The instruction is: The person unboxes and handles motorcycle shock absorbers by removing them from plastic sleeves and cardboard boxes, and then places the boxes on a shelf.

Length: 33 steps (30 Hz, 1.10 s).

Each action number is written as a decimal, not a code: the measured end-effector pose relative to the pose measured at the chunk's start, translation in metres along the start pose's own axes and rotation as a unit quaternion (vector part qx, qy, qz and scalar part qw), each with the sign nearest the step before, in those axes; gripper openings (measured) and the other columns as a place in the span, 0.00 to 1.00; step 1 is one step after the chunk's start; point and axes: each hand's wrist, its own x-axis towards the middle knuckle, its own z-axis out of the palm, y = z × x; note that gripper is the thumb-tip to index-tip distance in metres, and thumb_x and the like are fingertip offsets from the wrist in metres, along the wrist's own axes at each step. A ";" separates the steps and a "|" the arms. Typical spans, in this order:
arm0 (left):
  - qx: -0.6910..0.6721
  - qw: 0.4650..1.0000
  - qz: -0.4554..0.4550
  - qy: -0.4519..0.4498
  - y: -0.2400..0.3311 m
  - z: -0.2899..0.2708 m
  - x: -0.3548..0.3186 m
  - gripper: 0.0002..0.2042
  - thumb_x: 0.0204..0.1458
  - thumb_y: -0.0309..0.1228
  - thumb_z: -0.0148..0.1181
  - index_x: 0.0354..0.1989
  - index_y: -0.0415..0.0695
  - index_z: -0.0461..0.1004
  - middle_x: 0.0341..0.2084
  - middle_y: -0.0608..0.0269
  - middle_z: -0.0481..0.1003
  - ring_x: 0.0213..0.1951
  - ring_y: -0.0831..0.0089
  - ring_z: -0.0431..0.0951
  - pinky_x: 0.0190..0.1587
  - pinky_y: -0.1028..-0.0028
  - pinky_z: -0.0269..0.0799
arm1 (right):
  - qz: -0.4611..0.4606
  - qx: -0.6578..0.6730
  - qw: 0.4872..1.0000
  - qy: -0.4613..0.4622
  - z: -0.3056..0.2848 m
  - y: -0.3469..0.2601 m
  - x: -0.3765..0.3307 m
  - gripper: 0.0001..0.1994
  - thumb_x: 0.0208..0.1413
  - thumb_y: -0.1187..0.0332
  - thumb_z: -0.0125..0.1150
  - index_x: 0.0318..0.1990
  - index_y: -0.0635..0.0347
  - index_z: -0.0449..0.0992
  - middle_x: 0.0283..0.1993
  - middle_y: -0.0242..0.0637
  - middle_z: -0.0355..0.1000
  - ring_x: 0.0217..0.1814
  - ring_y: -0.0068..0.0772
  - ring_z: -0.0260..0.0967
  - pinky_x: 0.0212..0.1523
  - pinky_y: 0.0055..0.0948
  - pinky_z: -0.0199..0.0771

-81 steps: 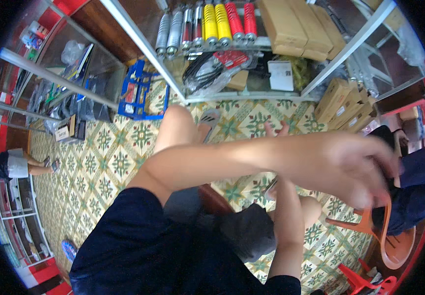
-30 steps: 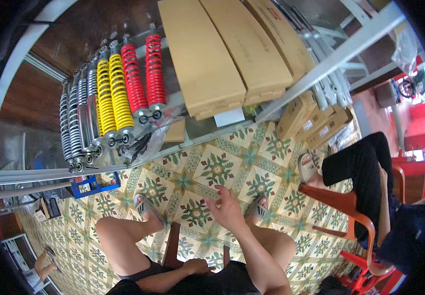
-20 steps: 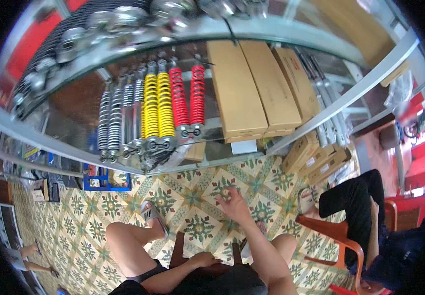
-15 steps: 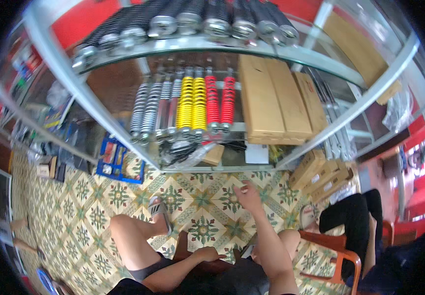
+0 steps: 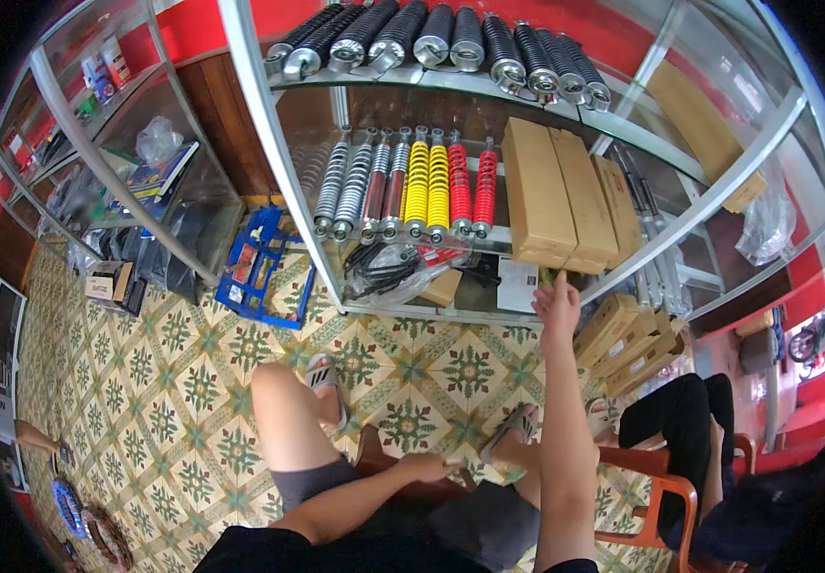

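My right hand [image 5: 557, 310] is raised in front of the glass cabinet with its fingers apart and nothing in it. Its fingertips are just below the lower end of the long cardboard boxes [image 5: 544, 205] lying on the middle shelf; whether they touch I cannot tell. My left hand [image 5: 427, 467] rests low between my thighs, over the brown wooden seat [image 5: 370, 451], its fingers curled. Anything inside that hand is hidden. Left of the boxes lie shock absorbers with red [image 5: 485, 191], yellow [image 5: 416, 186] and silver springs [image 5: 331, 191].
Black-spring shock absorbers [image 5: 432, 38] line the upper glass shelf. More cartons [image 5: 622, 339] stand on the floor at the right, near a seated person in black trousers [image 5: 675, 420] on a brown chair [image 5: 685, 497]. A blue plastic rack [image 5: 264, 272] lies on the patterned tiles [image 5: 231, 382].
My right hand has moved up and forward to the shelf by the boxes. The view has turned left, and my left hand stays low in my lap.
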 end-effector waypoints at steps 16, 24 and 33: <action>-0.141 0.987 -0.077 0.019 0.005 0.043 -0.072 0.42 0.57 0.67 0.27 0.40 0.38 0.79 0.38 0.46 0.77 0.43 0.48 0.76 0.46 0.54 0.69 | 0.135 0.055 0.989 -0.013 0.028 0.005 0.111 0.30 0.40 0.40 0.71 0.47 0.46 0.71 0.33 0.27 0.66 0.26 0.22 0.57 0.39 0.30 0.74; -0.166 0.931 0.036 0.322 -0.049 0.092 -0.051 0.29 0.61 0.57 0.43 0.45 0.42 0.77 0.36 0.49 0.76 0.38 0.54 0.76 0.42 0.58 0.72 | 0.190 0.044 0.979 -0.057 0.044 0.006 0.142 0.38 0.39 0.37 0.71 0.55 0.47 0.68 0.49 0.33 0.65 0.40 0.29 0.60 0.54 0.41 0.69; -0.188 0.926 0.022 0.327 -0.032 0.089 -0.047 0.34 0.58 0.63 0.40 0.44 0.40 0.73 0.38 0.46 0.75 0.42 0.50 0.75 0.44 0.58 0.70 | 0.224 0.063 0.971 -0.061 0.034 -0.004 0.138 0.27 0.39 0.44 0.74 0.44 0.47 0.72 0.38 0.30 0.67 0.28 0.26 0.59 0.45 0.36 0.75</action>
